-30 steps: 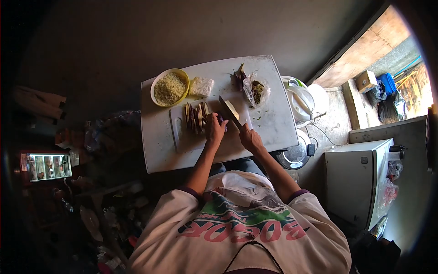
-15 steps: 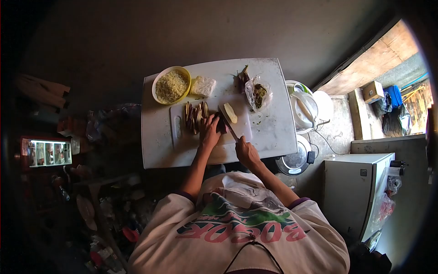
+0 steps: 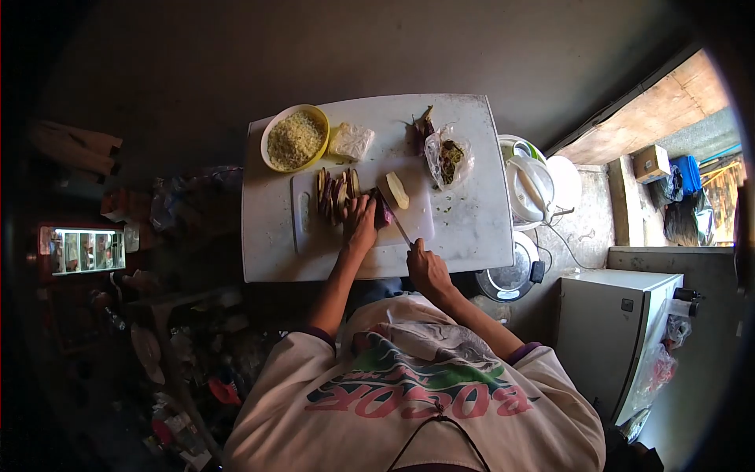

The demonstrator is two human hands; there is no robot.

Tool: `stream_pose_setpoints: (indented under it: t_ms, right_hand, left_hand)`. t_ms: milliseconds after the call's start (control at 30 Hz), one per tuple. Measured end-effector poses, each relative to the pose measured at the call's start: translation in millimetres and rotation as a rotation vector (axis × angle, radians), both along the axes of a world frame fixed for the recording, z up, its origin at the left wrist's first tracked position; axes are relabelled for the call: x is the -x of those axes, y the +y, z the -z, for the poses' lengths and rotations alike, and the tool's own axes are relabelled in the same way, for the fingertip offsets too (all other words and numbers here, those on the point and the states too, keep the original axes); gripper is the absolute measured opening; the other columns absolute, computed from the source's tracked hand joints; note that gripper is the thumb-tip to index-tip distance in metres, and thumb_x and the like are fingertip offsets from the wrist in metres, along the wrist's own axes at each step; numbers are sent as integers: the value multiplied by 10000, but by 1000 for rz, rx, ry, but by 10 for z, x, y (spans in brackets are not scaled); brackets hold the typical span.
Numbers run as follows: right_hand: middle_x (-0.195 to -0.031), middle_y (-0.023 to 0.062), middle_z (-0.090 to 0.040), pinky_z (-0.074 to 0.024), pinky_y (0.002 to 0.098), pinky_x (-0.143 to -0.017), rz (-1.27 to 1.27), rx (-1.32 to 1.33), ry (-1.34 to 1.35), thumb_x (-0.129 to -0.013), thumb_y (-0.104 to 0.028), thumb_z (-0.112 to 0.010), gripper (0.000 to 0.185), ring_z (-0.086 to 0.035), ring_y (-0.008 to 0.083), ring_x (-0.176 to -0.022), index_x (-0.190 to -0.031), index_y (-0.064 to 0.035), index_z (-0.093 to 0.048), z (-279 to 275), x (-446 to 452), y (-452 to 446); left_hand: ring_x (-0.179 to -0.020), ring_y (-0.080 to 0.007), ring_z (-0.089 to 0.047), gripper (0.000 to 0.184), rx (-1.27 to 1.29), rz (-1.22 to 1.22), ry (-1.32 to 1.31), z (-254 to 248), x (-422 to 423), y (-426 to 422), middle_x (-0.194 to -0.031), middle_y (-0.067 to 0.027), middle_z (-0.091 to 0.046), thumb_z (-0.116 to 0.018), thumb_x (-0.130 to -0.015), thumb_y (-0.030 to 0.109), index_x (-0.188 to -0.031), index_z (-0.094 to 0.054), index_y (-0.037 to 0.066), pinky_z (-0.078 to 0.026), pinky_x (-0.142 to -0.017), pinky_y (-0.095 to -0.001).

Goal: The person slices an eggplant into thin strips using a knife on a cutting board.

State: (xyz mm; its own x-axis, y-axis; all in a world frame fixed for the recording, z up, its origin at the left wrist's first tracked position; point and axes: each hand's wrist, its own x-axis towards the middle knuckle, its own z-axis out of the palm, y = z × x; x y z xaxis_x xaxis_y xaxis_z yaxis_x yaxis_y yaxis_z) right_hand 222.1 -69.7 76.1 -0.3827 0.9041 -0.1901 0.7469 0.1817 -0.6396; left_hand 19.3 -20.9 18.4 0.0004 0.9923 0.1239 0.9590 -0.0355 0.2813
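My left hand [image 3: 362,223] is closed on a purple eggplant piece [image 3: 383,212] on the white cutting board [image 3: 303,232]. A knife [image 3: 399,226] is gripped by its handle in my right hand [image 3: 427,266], its blade against the right side of that piece. One pale cut eggplant slice [image 3: 398,191] lies just right of the blade. Several dark-skinned eggplant strips [image 3: 334,193] lie on the board to the left of my left hand. Behind the board are a yellow bowl [image 3: 296,138] of pale, finely cut food and a wrapped white block [image 3: 352,142].
Whole eggplants [image 3: 422,132] and a clear plastic bag [image 3: 449,157] with greens lie at the table's back right. Beyond the table's right edge stand a white appliance [image 3: 528,185] and a round lidded pot [image 3: 507,275]. A white cabinet [image 3: 609,330] is at the lower right.
The knife has moved left from beside the pale slice to the purple piece, and the slice now lies apart from the blade. My left hand has shifted slightly left.
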Motion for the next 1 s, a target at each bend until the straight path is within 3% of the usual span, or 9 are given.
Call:
stream_pose_setpoints:
  t_ms: [100,167,367,567,700,800,1000]
  right_hand:
    - [-610,268,-579,-450,562,-517,16,11,-13,-937,-198,-487,250,-581,468,-565,-1003,15,-374,-16,60,-30]
    - [-610,267,-579,-448,562,-513,18,-4,-10,-938,-196,-487,250,-581,467,-565,-1002,18,-376,-27,63,-46]
    - [-612,265,-578,-439,565,-511,37,-27,1,-945,-199,-484,257,-580,471,-572,-1010,22,-370,0,139,-89]
    - [-612,265,-580,-435,573,-516,44,30,-24,-944,-207,-498,284,-582,479,-581,-1060,19,-371,-9,217,-59]
    - [-606,269,-578,-431,576,-521,52,1,-21,-945,-221,-506,277,-580,485,-582,-1054,-4,-373,59,207,-71]
    - [-605,268,-577,-430,575,-519,55,4,-11,-945,-224,-507,278,-576,486,-579,-1060,-8,-374,110,183,-75]
    - [-607,265,-570,-414,584,-516,60,-23,43,-947,-212,-503,257,-561,490,-573,-1052,-18,-372,276,194,-38]
  left_hand:
    - [-1215,-325,-409,582,43,-12,-99,19,17,-39,-1268,-111,-468,-739,-723,167,-1245,-517,36,-309,-987,-521]
    - [-1224,-331,-406,622,-15,42,-57,93,61,-40,-1295,-120,-459,-738,-755,295,-1270,-498,42,-306,-990,-528]
    - [-1252,-379,-388,670,106,36,-139,-4,81,5,-1361,-152,-433,-695,-789,414,-1298,-474,38,-290,-1005,-553]
    - [-1250,-359,-400,688,6,30,-91,154,97,-43,-1291,-149,-475,-654,-793,492,-1269,-501,21,-283,-1006,-541]
    - [-1290,-345,-376,667,86,41,-129,83,101,4,-1270,-148,-482,-659,-782,494,-1226,-535,12,-272,-1019,-540]
    - [-1253,-312,-409,606,-99,80,-15,107,86,9,-1220,-128,-502,-699,-747,452,-1158,-572,26,-289,-1023,-521]
    - [-1298,-309,-383,419,105,71,44,-62,51,62,-1211,-126,-499,-727,-743,231,-1084,-576,39,-269,-1041,-539]
